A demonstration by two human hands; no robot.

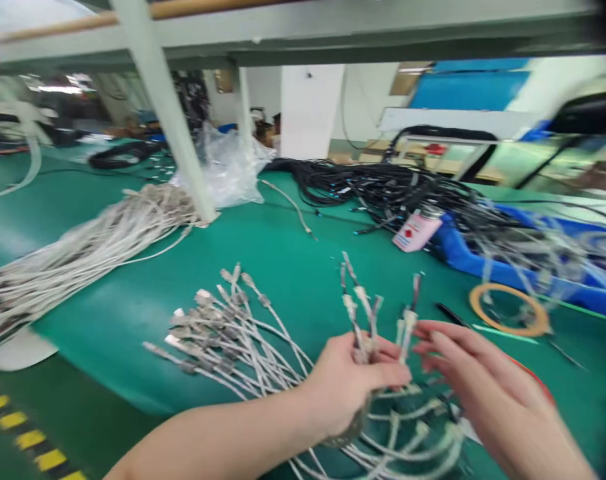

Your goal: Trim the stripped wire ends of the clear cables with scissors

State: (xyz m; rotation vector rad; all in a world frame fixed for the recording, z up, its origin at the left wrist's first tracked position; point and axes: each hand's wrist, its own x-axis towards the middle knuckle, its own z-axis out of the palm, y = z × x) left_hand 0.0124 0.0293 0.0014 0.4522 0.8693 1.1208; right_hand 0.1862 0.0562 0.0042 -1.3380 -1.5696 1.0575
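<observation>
My left hand (353, 380) is closed around several white cables (363, 333), whose stripped ends with dark inner wires point upward. Just right of them is my right hand (475, 373), its fingers loosely bent and apart, close beside one cable end (407, 330); whether a fingertip touches it is blurred. Left of my hands, a bunch of white cables with metal plugs (213, 327) fans out on the green mat (133, 300). More white cable ends (423, 433) curve below my hands, partly hidden by them.
A long white cable bundle (97, 233) lies at left beside a slanted post (167, 107). Clear plastic bags (227, 167) and black cables (363, 183) lie at the back. A pink-white can (417, 230), a blue tray (463, 253) and a tape roll (475, 303) are at right.
</observation>
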